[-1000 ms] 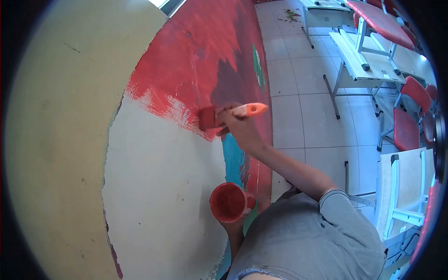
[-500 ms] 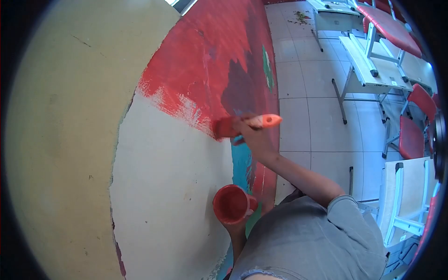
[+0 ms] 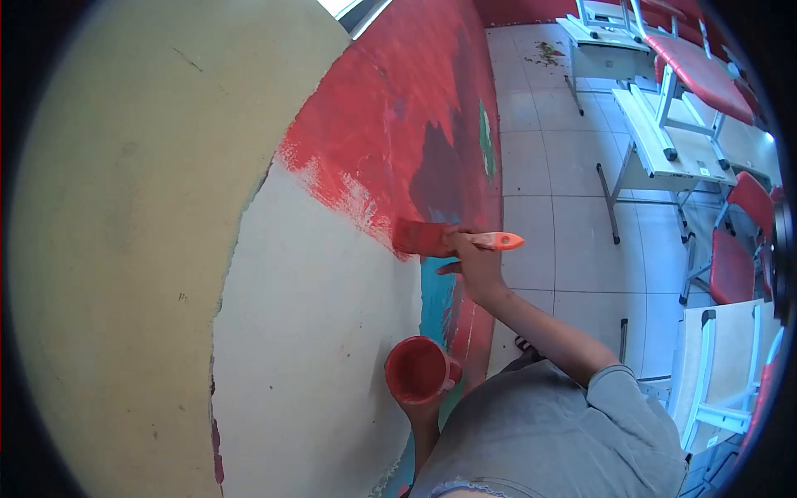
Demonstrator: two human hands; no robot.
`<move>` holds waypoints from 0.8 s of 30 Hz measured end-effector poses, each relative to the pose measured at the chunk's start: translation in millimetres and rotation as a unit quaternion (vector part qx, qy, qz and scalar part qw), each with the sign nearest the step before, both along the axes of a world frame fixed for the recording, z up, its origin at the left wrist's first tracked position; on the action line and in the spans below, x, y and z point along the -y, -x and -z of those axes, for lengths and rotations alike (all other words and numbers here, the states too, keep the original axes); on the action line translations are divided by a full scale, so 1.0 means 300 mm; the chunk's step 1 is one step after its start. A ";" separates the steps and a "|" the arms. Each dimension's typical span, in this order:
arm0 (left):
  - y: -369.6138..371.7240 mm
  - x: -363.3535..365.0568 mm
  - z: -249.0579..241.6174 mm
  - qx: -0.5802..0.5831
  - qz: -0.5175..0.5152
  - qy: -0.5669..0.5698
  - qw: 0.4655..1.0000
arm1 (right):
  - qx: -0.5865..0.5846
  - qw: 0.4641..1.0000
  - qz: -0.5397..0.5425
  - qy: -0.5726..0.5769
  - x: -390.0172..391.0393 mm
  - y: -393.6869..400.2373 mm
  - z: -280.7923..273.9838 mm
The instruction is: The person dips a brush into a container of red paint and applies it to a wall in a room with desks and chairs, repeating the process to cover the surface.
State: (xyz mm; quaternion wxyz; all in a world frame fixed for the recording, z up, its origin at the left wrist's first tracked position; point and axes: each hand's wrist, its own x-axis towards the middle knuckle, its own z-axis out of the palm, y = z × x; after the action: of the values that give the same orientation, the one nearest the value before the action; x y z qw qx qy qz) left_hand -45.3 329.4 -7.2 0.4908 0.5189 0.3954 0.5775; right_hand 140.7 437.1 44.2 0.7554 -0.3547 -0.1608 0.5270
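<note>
A wide flat paintbrush (image 3: 496, 241) with an orange-tipped handle is gripped in my right hand (image 3: 480, 264). Its bristles, coated in red, lie against the wall at the lower edge of the red paint (image 3: 357, 124). Below it my left hand (image 3: 422, 410) is wrapped round a red paint cup (image 3: 417, 370), mouth turned toward me, with red paint inside. The cup is close to a bare off-white wall patch (image 3: 315, 332). Streaky, thin strokes mark the border between red paint and the off-white patch.
A beige wall section (image 3: 124, 249) with a ragged edge adjoins the patch. Blue paint (image 3: 436, 303) shows low on the wall. To the right is a tiled floor (image 3: 573, 266) with desks (image 3: 672, 141), upturned red chairs (image 3: 697, 75) and a little debris (image 3: 548, 54).
The view has shifted, so the scene sits lower and further right. My right hand has drawn the brush slightly toward the floor side; both hands keep their holds.
</note>
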 end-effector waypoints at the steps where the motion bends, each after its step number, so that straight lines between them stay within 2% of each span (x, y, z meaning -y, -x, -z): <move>1: -0.003 -0.007 0.006 0.006 0.002 -0.001 1.000 | -0.009 1.000 -0.008 0.026 0.018 -0.012 -0.007; 4: -0.013 -0.009 0.015 0.007 0.017 0.002 1.000 | -0.046 0.985 0.003 -0.164 0.026 -0.013 -0.174; 7: -0.026 0.000 0.002 -0.003 0.031 -0.001 1.000 | -0.021 0.977 0.000 -0.213 0.005 0.033 -0.232; 8: -0.028 0.007 -0.005 0.000 0.029 -0.004 1.000 | -0.037 0.978 -0.017 -0.205 -0.018 0.056 -0.164; 11: -0.017 0.017 0.000 0.000 0.029 -0.013 0.999 | 0.063 0.995 0.004 -0.082 -0.004 0.068 0.115; 14: -0.006 0.028 -0.009 -0.005 0.010 -0.010 1.000 | 0.083 0.993 -0.057 0.057 0.099 0.001 0.415; 16: 0.001 0.043 -0.028 -0.006 -0.004 -0.012 1.000 | 0.095 0.983 -0.062 0.143 0.203 -0.062 0.536; 19: -0.002 0.071 -0.046 0.001 -0.019 -0.016 1.000 | 0.093 0.966 -0.034 0.238 0.361 -0.158 0.623; 24: 0.017 0.127 0.009 -0.007 -0.027 0.023 0.999 | 0.013 0.954 0.035 0.299 0.544 -0.223 0.631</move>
State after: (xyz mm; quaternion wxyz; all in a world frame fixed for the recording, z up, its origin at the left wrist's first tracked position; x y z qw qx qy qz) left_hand -50.3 291.4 -9.8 0.4840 0.5011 0.4259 0.5773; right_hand 207.6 273.8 -145.2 0.6308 -0.5765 0.0071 0.5194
